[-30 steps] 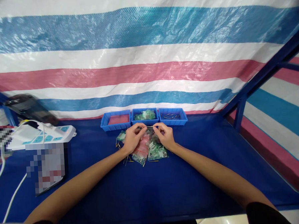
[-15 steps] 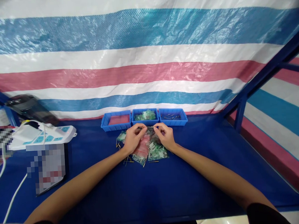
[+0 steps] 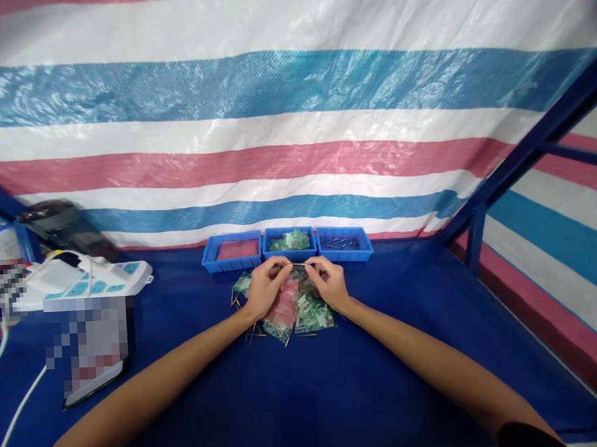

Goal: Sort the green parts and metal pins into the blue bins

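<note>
The middle bin [image 3: 290, 255] stands on the table [image 3: 297, 390] with packets [image 3: 290, 240] in it. The left bin [image 3: 233, 262] is just to its left; the right bin [image 3: 345, 255], with rods [image 3: 343, 243] in it, is just to its right. Behind the middle bin hangs a tarp [image 3: 293, 130]. Before it, a pile of packets [image 3: 316, 316] lies on the table (loose pins [image 3: 235, 302] lie before it too, toward its left), beneath the left hand [image 3: 268, 290] and right hand [image 3: 328, 285]. Well left of the middle bin lies a power strip [image 3: 126, 276]; well right of it stands a frame [image 3: 475, 241].
</note>
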Demonstrator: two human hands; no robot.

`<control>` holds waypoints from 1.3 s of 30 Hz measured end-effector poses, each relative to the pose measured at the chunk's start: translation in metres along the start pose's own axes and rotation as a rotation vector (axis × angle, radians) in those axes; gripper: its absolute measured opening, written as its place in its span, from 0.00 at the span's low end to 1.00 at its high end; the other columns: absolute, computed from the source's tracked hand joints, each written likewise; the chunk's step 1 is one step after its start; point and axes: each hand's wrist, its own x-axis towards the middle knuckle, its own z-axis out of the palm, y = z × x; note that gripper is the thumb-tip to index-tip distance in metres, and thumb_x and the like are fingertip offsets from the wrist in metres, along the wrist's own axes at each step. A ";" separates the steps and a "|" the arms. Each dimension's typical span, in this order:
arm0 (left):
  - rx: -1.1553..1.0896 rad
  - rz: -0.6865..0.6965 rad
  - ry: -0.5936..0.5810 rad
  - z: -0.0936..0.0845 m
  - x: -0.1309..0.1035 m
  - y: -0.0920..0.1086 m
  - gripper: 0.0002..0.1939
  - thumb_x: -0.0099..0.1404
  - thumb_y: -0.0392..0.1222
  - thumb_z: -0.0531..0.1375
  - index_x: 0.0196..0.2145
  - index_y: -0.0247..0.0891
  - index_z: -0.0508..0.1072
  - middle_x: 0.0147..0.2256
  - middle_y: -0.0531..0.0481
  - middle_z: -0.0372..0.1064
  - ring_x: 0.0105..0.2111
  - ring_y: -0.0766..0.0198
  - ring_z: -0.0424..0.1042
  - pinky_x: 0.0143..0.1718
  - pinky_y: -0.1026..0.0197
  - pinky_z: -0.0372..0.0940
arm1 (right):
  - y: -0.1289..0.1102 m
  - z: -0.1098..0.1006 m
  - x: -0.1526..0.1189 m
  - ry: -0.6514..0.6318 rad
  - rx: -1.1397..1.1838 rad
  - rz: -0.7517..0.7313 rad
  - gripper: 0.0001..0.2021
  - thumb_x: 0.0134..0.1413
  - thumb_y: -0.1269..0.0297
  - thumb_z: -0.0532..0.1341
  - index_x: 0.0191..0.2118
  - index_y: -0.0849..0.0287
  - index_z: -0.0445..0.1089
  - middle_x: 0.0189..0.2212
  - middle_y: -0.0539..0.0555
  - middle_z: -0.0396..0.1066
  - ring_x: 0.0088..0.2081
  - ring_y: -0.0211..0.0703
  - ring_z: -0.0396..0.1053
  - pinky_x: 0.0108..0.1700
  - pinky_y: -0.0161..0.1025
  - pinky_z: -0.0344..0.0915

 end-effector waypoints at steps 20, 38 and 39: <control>-0.115 0.011 -0.004 0.001 -0.001 0.002 0.10 0.67 0.46 0.56 0.39 0.37 0.65 0.36 0.49 0.70 0.16 0.74 0.61 0.18 0.68 0.59 | 0.003 0.001 0.004 -0.165 -0.045 -0.005 0.12 0.60 0.61 0.57 0.35 0.62 0.75 0.18 0.46 0.61 0.21 0.34 0.58 0.27 0.33 0.55; -0.004 -0.022 -0.064 0.001 0.001 0.002 0.14 0.64 0.46 0.59 0.45 0.37 0.69 0.20 0.57 0.64 0.16 0.73 0.58 0.20 0.69 0.56 | 0.003 0.000 0.000 -0.175 -0.072 -0.075 0.12 0.61 0.60 0.55 0.43 0.58 0.74 0.31 0.52 0.74 0.25 0.36 0.65 0.30 0.33 0.61; -0.004 -0.028 -0.067 0.001 0.001 0.002 0.14 0.64 0.47 0.60 0.45 0.37 0.68 0.20 0.57 0.64 0.16 0.72 0.58 0.20 0.69 0.56 | 0.003 0.000 0.001 -0.180 -0.069 -0.081 0.12 0.61 0.61 0.56 0.42 0.58 0.74 0.31 0.52 0.74 0.25 0.36 0.65 0.31 0.33 0.61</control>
